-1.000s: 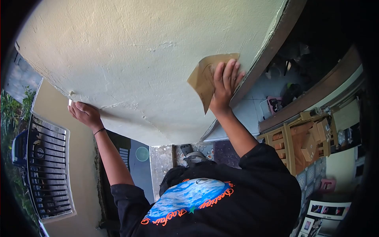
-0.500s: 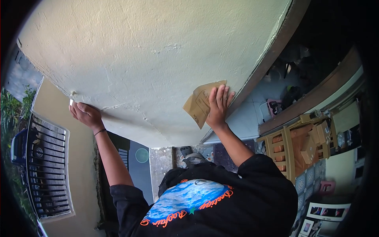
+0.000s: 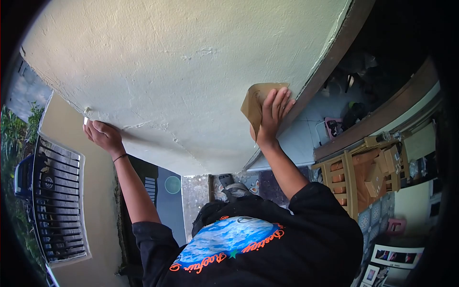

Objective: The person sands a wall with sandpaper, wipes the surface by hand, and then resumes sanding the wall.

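Observation:
A pale, rough painted wall (image 3: 191, 86) fills the upper middle of the view, with small cracks and bumps. My right hand (image 3: 276, 112) presses a brown sheet of paper (image 3: 254, 107) against the wall near its right edge; the sheet bends and curls out to the left of the fingers. My left hand (image 3: 104, 136) is at the wall's lower left edge, fingers curled around or against something white, mostly hidden. A dark band circles the left wrist.
A barred window (image 3: 57, 201) and green plants (image 3: 36, 119) lie at the left. On the right are a brown door frame (image 3: 330, 52), a wooden rack (image 3: 354, 184) with cardboard boxes (image 3: 375, 179), and a pink stool (image 3: 396, 226). Patterned floor tiles show below.
My right hand has moved up and to the right along the wall with the brown paper, which is now more folded. My left hand has barely moved.

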A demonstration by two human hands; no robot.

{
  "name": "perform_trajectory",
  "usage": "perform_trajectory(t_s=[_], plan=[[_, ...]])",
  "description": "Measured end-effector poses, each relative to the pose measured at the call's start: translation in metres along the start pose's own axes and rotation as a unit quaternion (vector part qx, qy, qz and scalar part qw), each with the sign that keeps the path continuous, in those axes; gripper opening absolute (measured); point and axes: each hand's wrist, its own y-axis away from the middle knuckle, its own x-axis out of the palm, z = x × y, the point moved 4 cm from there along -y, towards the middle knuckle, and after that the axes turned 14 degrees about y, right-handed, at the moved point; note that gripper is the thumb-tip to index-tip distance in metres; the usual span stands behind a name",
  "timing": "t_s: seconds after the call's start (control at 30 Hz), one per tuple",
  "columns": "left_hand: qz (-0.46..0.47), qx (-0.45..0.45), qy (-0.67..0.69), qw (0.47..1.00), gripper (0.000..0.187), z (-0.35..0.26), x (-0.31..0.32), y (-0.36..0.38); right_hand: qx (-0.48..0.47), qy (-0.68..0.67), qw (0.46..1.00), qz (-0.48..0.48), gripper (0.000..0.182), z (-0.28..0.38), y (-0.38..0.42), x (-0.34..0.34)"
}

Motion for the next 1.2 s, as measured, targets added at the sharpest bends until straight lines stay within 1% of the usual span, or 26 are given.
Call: perform_trajectory(t_s=[0.03, 0.1, 0.17, 0.23, 0.27, 0.3, 0.37, 0.4, 0.47, 0.5, 0.57, 0.6, 0.63, 0.67, 0.7, 0.73, 0.77, 0.83, 0.9, 0.97, 1.03, 1.07, 1.1, 1.17, 1.2], plan=[[-0.011, 0.006, 0.013, 1.0, 0.05, -0.003, -0.001, -0.001, 0.019, -0.011, 0.999, -0.034, 0.061, -0.002, -0.028, -0.015], [-0.022, 0.01, 0.026, 0.999, 0.049, -0.006, 0.001, 0.0, 0.041, 0.03, 0.997, -0.058, 0.062, -0.009, -0.064, -0.031], [-0.034, 0.003, 0.012, 0.999, 0.048, -0.006, 0.0, 0.0, 0.066, 0.038, 0.996, -0.049, 0.062, -0.008, -0.064, -0.026], [-0.024, 0.0, 0.011, 1.0, 0.048, -0.007, -0.002, 0.001, 0.032, 0.051, 0.998, -0.029, 0.06, -0.001, -0.024, -0.005], [-0.016, -0.003, 0.012, 1.0, 0.048, -0.007, -0.001, 0.0, 0.01, 0.02, 1.0, -0.021, 0.059, 0.006, 0.002, 0.006], [-0.02, -0.003, 0.013, 1.0, 0.048, -0.007, -0.001, -0.001, -0.008, 0.023, 1.0, 0.015, 0.059, 0.008, 0.028, 0.02], [-0.013, 0.012, 0.011, 1.0, 0.047, -0.006, -0.001, 0.0, -0.025, 0.006, 1.0, 0.01, 0.059, 0.003, 0.025, 0.016], [-0.015, 0.013, 0.011, 1.0, 0.047, -0.005, 0.0, -0.002, -0.024, 0.006, 1.0, 0.008, 0.059, 0.002, 0.011, 0.011], [-0.029, 0.022, 0.015, 0.999, 0.044, -0.004, 0.0, 0.0, 0.005, 0.017, 0.999, -0.042, 0.06, -0.003, -0.036, -0.014], [-0.029, 0.022, 0.017, 0.999, 0.044, -0.008, 0.001, -0.001, 0.022, 0.048, 0.997, -0.049, 0.061, -0.005, -0.055, -0.021], [-0.047, 0.008, 0.023, 0.999, 0.045, -0.014, 0.0, -0.002, 0.057, 0.028, 0.995, -0.079, 0.063, -0.001, -0.079, -0.032], [-0.047, 0.007, 0.023, 0.999, 0.045, -0.014, -0.001, -0.002, 0.063, 0.001, 0.995, -0.075, 0.062, 0.006, -0.078, -0.034], [-0.028, 0.006, 0.029, 0.999, 0.045, -0.013, -0.001, -0.002, 0.043, 0.007, 0.998, -0.051, 0.06, 0.015, -0.067, -0.029], [-0.012, 0.005, 0.036, 0.999, 0.044, -0.012, -0.001, -0.002, -0.025, 0.004, 0.999, -0.022, 0.059, 0.022, -0.045, -0.018], [-0.015, 0.006, 0.035, 0.999, 0.044, -0.011, -0.001, -0.003, -0.093, 0.002, 0.996, 0.005, 0.059, 0.028, -0.025, -0.005], [-0.016, 0.008, 0.023, 1.0, 0.044, -0.01, 0.0, -0.001, -0.117, -0.005, 0.993, 0.012, 0.058, 0.028, -0.021, -0.004], [-0.017, 0.009, 0.011, 1.0, 0.044, -0.008, 0.0, 0.0, -0.119, -0.007, 0.993, 0.01, 0.058, 0.022, -0.024, -0.004], [-0.025, 0.018, 0.01, 0.999, 0.044, -0.002, 0.001, -0.001, -0.074, 0.011, 0.996, -0.043, 0.056, 0.013, -0.062, -0.026], [-0.024, 0.025, 0.009, 0.999, 0.043, -0.007, 0.001, 0.0, 0.004, 0.001, 0.997, -0.075, 0.054, 0.008, -0.099, -0.044], [-0.032, 0.032, 0.044, 0.998, 0.043, -0.02, -0.002, -0.004, 0.026, -0.028, 0.995, -0.091, 0.055, 0.015, -0.102, -0.043], [-0.029, 0.031, 0.039, 0.998, 0.043, -0.017, -0.002, -0.003, -0.076, -0.026, 0.996, -0.042, 0.06, 0.034, -0.065, -0.018], [-0.025, 0.033, 0.037, 0.998, 0.043, -0.015, -0.001, -0.003, -0.087, -0.062, 0.993, -0.045, 0.058, 0.041, -0.045, -0.008], [-0.025, 0.032, 0.035, 0.999, 0.043, -0.011, -0.001, -0.001, -0.088, -0.064, 0.993, -0.043, 0.058, 0.038, -0.045, -0.009], [-0.008, 0.027, 0.028, 0.999, 0.043, -0.002, 0.0, 0.0, -0.121, -0.041, 0.99, -0.054, 0.055, 0.028, -0.055, -0.017], [-0.008, 0.025, 0.027, 0.999, 0.043, -0.001, 0.0, -0.001, -0.093, -0.043, 0.991, -0.081, 0.053, 0.021, -0.07, -0.027]])
